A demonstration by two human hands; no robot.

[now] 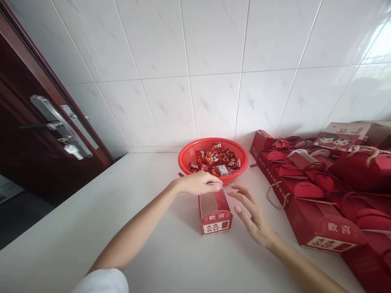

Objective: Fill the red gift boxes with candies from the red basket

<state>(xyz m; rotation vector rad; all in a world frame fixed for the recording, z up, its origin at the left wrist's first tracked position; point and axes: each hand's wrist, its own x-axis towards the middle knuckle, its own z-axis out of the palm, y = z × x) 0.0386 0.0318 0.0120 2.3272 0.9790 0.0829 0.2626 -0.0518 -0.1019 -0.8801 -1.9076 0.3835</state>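
White wall tiles back a pale tabletop (91,228), with a dark door (36,134) at far left. Moving rightward, the left hand (200,183) rests palm-down on the far end of a small red gift box (214,211), fingers pressed together and curled over its top. Behind it sits a red basket (214,145) of wrapped sweets. The right hand (252,215) hovers just beside the box, fingers spread, touching nothing. Stacked red boxes (320,195) fill the right. The box looks like thin card: probably light and easily crushed, best held by its side walls.
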